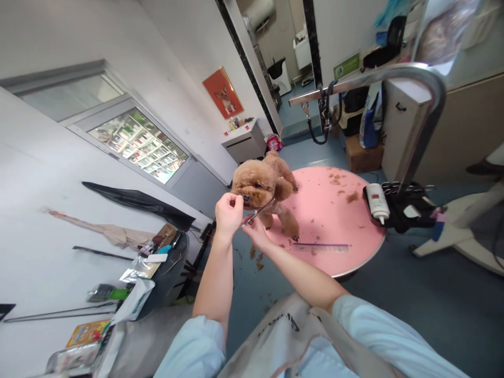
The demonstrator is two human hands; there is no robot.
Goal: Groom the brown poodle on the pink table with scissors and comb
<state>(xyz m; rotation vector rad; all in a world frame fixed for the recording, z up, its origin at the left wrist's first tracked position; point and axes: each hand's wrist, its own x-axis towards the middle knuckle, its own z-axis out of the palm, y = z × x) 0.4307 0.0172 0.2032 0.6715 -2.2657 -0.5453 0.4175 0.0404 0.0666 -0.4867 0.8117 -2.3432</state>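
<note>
A small brown curly dog [264, 190] stands at the left edge of a round pink table [334, 220]. My left hand [228, 211] is closed, pinching the fur under the dog's muzzle. My right hand [255, 231] is closed on a pair of thin scissors [258, 212], whose blades point up toward the dog's chin. A purple comb [321, 245] lies on the table near its front edge. Clumps of cut fur are scattered over the pink top.
A metal grooming arm [394, 73] with a hanging black strap arches over the table. A white bottle [377, 202] and black tool tray [409, 207] sit at the table's right edge. A dark side table [165, 268] with clutter stands at the left. The floor is blue.
</note>
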